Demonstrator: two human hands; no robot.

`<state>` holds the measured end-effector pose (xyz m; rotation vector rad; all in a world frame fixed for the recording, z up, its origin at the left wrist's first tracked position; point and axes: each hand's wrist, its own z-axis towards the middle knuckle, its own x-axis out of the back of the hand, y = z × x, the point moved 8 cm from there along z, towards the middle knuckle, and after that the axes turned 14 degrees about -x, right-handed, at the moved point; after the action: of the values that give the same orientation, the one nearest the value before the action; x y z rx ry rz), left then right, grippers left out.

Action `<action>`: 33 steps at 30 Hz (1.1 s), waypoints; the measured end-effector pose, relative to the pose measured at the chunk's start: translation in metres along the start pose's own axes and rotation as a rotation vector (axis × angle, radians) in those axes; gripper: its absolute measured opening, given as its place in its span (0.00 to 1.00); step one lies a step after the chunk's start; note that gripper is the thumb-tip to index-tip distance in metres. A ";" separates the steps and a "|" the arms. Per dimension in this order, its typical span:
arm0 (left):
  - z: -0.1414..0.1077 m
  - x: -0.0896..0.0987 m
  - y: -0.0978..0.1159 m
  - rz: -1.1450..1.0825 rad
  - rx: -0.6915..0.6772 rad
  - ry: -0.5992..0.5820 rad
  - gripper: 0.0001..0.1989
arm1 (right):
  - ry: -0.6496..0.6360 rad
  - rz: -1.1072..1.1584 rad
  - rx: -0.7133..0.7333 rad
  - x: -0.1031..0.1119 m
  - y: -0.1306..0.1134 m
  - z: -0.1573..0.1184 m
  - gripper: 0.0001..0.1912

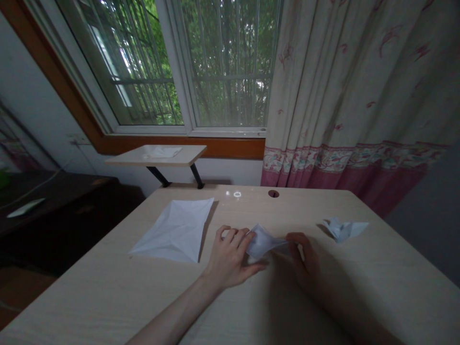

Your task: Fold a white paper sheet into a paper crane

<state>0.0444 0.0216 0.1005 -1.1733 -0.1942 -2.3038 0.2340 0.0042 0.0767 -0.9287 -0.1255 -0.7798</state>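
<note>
A small folded piece of white paper point(261, 242) is between my two hands, just above the middle of the table. My left hand point(233, 254) lies over its left part, fingers bent onto the paper and thumb stretched out below. At the paper's narrow right end, my right hand point(304, 256) pinches it between thumb and fingers. To the left lies a creased white square sheet point(176, 232), opened out. On the right sits a folded paper crane point(345, 228) with pointed ends.
The pale wooden table point(223, 316) has a round cable hole point(273, 194) near its back edge. A raised shelf point(125, 157) at the back left bears crumpled white paper point(163, 152). Behind are a barred window and a patterned curtain point(323, 96); a dark desk point(53, 201) stands left.
</note>
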 end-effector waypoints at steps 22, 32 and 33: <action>-0.005 -0.013 -0.001 0.124 -0.061 -0.193 0.22 | 0.024 -0.070 -0.033 0.004 0.017 0.008 0.06; -0.012 -0.005 -0.004 -0.117 -0.067 0.044 0.28 | 0.056 -0.059 0.016 0.005 0.015 0.008 0.07; -0.012 -0.004 -0.004 -0.141 -0.056 0.058 0.28 | 0.059 -0.057 0.015 0.005 0.015 0.008 0.07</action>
<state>0.0351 0.0222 0.0905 -1.1515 -0.1973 -2.4775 0.2493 0.0125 0.0736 -0.8905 -0.1061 -0.8570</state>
